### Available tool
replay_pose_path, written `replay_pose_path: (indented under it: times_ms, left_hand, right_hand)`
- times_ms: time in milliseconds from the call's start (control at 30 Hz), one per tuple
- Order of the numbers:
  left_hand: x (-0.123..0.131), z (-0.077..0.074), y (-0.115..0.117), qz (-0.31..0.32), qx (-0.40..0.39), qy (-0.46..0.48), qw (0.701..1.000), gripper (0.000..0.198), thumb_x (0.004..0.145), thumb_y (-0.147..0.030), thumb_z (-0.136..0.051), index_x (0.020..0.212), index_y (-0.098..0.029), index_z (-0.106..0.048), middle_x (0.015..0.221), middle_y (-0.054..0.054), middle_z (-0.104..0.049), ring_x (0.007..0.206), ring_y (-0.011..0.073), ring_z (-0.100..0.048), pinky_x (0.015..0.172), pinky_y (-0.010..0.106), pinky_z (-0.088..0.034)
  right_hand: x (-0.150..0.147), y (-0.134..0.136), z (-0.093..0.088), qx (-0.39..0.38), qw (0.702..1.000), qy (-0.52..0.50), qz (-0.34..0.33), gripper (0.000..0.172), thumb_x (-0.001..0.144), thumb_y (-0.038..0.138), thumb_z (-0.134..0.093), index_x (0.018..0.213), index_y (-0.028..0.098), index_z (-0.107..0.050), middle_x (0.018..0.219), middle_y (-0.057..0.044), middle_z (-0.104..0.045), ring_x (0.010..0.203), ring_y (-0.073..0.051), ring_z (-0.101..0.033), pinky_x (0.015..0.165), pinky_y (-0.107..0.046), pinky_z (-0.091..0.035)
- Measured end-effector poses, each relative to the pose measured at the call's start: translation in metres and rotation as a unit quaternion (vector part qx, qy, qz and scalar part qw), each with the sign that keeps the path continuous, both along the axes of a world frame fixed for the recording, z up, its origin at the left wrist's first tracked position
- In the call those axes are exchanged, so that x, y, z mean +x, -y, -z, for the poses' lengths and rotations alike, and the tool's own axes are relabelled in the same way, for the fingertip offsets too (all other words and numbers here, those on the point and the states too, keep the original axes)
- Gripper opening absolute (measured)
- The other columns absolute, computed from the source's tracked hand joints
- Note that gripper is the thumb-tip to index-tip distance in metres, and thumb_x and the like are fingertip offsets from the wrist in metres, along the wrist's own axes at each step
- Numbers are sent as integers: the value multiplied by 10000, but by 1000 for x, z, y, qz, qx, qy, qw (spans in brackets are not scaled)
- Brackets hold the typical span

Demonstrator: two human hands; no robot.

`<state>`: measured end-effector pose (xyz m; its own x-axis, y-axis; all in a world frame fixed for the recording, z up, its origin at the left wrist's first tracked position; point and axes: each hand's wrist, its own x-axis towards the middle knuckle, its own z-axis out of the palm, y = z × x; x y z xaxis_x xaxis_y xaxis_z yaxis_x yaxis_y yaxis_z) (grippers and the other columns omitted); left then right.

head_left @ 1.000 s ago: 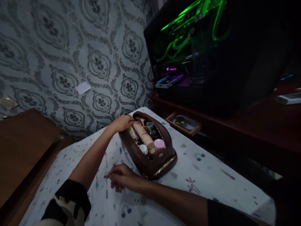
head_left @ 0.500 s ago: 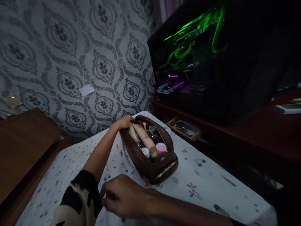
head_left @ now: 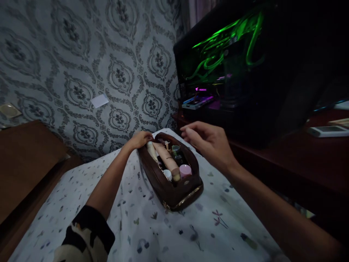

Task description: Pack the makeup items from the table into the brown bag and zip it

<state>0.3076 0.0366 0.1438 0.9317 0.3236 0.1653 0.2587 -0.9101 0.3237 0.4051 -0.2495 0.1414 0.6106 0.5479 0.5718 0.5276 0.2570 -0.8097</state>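
Observation:
A brown cosmetic bag (head_left: 156,182) lies unzipped on a white patterned sheet (head_left: 152,233). My left hand (head_left: 140,140) grips the bag's far left edge; part of its fingers is hidden behind the rim. Inside the bag are a long peach tube (head_left: 167,157), a pink-lidded jar (head_left: 185,170), a white cap (head_left: 167,175), a pale tube (head_left: 152,151) and a dark green container (head_left: 177,153). My right hand (head_left: 209,143) hovers beyond the bag's far right side, apart from it. Its fingers are loosely bent, with nothing visible in them.
On the right, a dark computer case (head_left: 272,91) with green lights stands on a reddish desk (head_left: 286,160). A pale flat device (head_left: 328,131) lies on that desk. A brown wooden panel (head_left: 29,156) is at left, below the patterned wall (head_left: 81,43).
My right hand has risen from in front of the bag to its far right side, now covering the small open drawer. My left hand stays on the bag's edge.

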Motion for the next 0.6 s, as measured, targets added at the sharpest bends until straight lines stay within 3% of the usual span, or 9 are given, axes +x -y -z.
replay_pose_path:
  times_ms: [133,233,300,433,500,600]
  left_hand:
    - [-36,11,11,-77,-16,142,987,412,938,-290,-430,1275,-148,-620,1374,139,-620,1322,259,-536,1172,427,-363]
    - [-54,36,18,-139,-51,222,964,500,998,-367,-370,1429,-131,-458,1520,175,-472,1450,248,-402,1233,430,-266]
    - [-58,56,22,-175,-87,257,946,533,1021,-420,-325,1467,-139,-401,1559,173,-426,1479,240,-368,1243,416,-248]
    - [-54,92,28,-217,-168,294,916,580,1047,-486,-160,1479,-184,-400,1562,131,-449,1480,225,-380,1235,418,-285]
    - [-52,104,31,-221,-205,301,905,620,1047,-493,-89,1481,-193,-415,1554,110,-470,1473,212,-395,1234,416,-292]
    - [-53,115,34,-214,-251,303,894,645,1042,-515,-75,1483,-206,-429,1561,81,-471,1467,198,-405,1225,397,-312]
  right_hand:
    - [48,-46,23,-51,996,-66,-40,478,848,525,-653,1145,155,-710,1227,-126,-699,1157,-293,-623,1040,-421,-459]
    - [62,-77,39,-97,973,-172,-117,510,920,553,-580,1198,138,-686,1328,-153,-654,1259,-293,-586,1059,-427,-451]
    - [62,-93,45,-101,958,-222,-152,499,948,548,-553,1141,113,-702,1289,-167,-676,1235,-276,-610,1032,-390,-472]
    - [52,-108,49,-128,921,-276,-243,472,981,522,-507,1050,106,-721,1043,-144,-762,964,-240,-709,901,-346,-541]
    - [46,-106,49,-131,905,-287,-285,454,991,510,-483,1050,125,-717,1001,-120,-771,897,-227,-714,873,-343,-554]
    - [42,-100,50,-128,899,-301,-292,428,985,501,-484,1039,142,-711,992,-108,-773,895,-226,-718,858,-345,-564]
